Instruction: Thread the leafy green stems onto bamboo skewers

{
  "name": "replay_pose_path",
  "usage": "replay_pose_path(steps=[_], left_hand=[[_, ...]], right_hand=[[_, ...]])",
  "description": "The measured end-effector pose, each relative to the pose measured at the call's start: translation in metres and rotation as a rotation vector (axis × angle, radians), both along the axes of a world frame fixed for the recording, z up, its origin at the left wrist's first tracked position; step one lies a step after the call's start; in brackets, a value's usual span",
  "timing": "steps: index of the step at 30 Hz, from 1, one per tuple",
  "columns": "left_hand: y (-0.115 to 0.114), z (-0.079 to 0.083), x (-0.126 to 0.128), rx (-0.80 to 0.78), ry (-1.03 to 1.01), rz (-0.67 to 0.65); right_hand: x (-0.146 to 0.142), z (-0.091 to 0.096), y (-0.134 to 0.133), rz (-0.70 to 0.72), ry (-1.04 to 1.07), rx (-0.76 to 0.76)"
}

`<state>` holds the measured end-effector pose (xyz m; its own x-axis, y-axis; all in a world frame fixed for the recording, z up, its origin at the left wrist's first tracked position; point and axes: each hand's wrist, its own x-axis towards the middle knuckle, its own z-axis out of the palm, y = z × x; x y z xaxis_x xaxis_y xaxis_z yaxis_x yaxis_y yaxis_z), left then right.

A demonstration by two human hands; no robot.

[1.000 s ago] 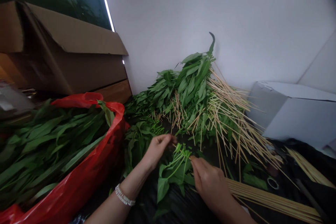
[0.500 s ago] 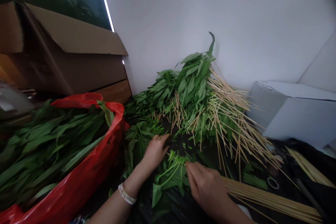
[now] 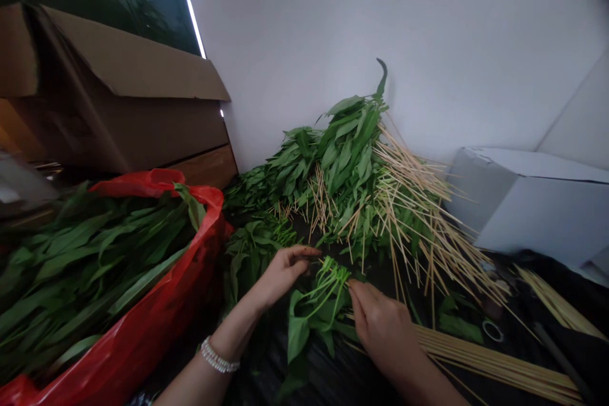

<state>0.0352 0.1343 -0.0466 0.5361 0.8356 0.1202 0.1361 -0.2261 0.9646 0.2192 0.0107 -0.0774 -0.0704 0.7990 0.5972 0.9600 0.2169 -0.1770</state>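
- Leaf bunch: between hands; likely light, limp, easily bruised. Best held by stems.
- Left hand: thumb and forefinger apart.
- Right hand: fingertips pinched beside stems; exact hold hidden.

A single camera, worn on your head, looks forward and slopes down past your own forearms, which enter from the bottom edge. Your left hand and right hand are near the lens, in the lower center. Farther off, you face a pale wall filling the upper center and upper right. The wide view reaches a cardboard box at upper left and a white box at right.
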Motion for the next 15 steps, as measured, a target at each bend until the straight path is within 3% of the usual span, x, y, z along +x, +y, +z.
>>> replay_pose_path(steps=[3, 7, 15], left_hand=[[-0.004, 0.004, -0.001, -0.202, -0.077, -0.094], [-0.006, 0.002, 0.000, -0.241, -0.037, -0.113], [0.004, -0.004, -0.001, -0.211, -0.139, 0.115]], right_hand=[[0.001, 0.000, 0.001, -0.015, 0.000, -0.027], [0.001, 0.001, 0.002, -0.011, 0.015, -0.038], [0.001, 0.000, 0.002, -0.024, 0.017, -0.013]])
